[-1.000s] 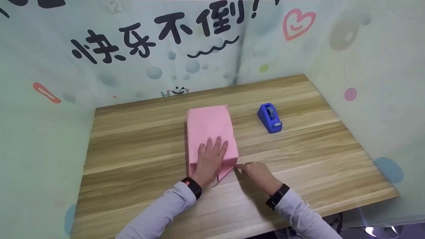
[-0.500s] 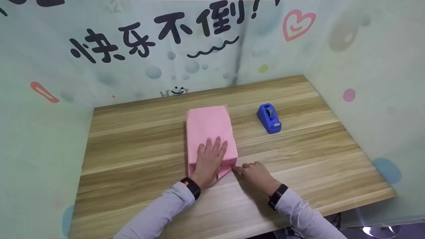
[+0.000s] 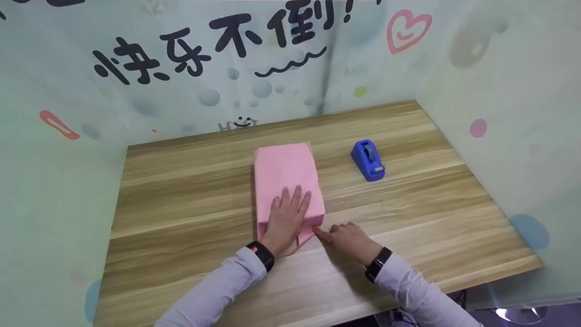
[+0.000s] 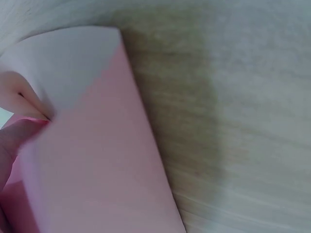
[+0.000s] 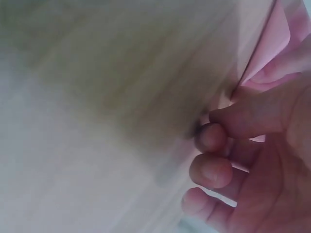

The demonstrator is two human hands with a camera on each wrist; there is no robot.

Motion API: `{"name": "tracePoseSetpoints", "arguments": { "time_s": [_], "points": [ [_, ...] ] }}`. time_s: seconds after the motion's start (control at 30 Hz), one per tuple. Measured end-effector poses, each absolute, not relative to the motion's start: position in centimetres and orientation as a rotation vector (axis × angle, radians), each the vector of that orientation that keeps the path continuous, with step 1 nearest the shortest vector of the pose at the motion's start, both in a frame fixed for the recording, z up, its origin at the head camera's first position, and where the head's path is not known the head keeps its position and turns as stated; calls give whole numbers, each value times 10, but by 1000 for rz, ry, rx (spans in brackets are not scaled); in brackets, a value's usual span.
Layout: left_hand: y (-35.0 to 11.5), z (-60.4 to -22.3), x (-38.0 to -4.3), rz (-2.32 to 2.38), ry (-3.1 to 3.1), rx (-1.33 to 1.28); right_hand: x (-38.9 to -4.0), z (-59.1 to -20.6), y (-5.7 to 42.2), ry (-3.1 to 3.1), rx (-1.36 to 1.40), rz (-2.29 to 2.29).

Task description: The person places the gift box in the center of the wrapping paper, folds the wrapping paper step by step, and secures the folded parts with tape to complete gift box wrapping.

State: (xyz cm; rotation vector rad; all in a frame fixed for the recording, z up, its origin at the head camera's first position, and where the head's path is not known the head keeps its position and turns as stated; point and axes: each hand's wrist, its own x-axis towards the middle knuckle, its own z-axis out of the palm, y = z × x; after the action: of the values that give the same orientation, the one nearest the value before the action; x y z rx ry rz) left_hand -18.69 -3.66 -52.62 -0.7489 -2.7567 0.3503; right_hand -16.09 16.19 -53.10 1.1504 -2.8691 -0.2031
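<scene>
A box wrapped in pink paper (image 3: 286, 168) lies on the wooden table, its near end toward the person. Flat on its near top part rests my left hand (image 3: 286, 222), fingers spread. The near-end paper flap (image 4: 97, 160) is folded to a slant in the left wrist view, with a pale underside showing and a thumb beside the fold. My right hand (image 3: 352, 240) presses its extended index finger on the flap's right edge. In the right wrist view, the other fingers (image 5: 211, 170) are curled with nothing in them, and the index fingertip touches the pink paper (image 5: 274, 41).
A blue tape dispenser (image 3: 368, 160) stands to the right of the box, further back. Printed fabric walls (image 3: 494, 172) border the wooden table (image 3: 181, 195) at the back and both sides. Some cables (image 3: 404, 315) show below the front edge at the right.
My right index fingertip has slid a little left and inward along the flap's edge. The left hand stays in place on the box.
</scene>
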Motion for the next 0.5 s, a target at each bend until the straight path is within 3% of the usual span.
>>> {"name": "tracePoseSetpoints", "arguments": {
  "time_s": [0.5],
  "points": [
    [-34, -527, -187, 373, -2758, -714, -127, -533, 131, -2673, 1300, -272]
  ]
}}
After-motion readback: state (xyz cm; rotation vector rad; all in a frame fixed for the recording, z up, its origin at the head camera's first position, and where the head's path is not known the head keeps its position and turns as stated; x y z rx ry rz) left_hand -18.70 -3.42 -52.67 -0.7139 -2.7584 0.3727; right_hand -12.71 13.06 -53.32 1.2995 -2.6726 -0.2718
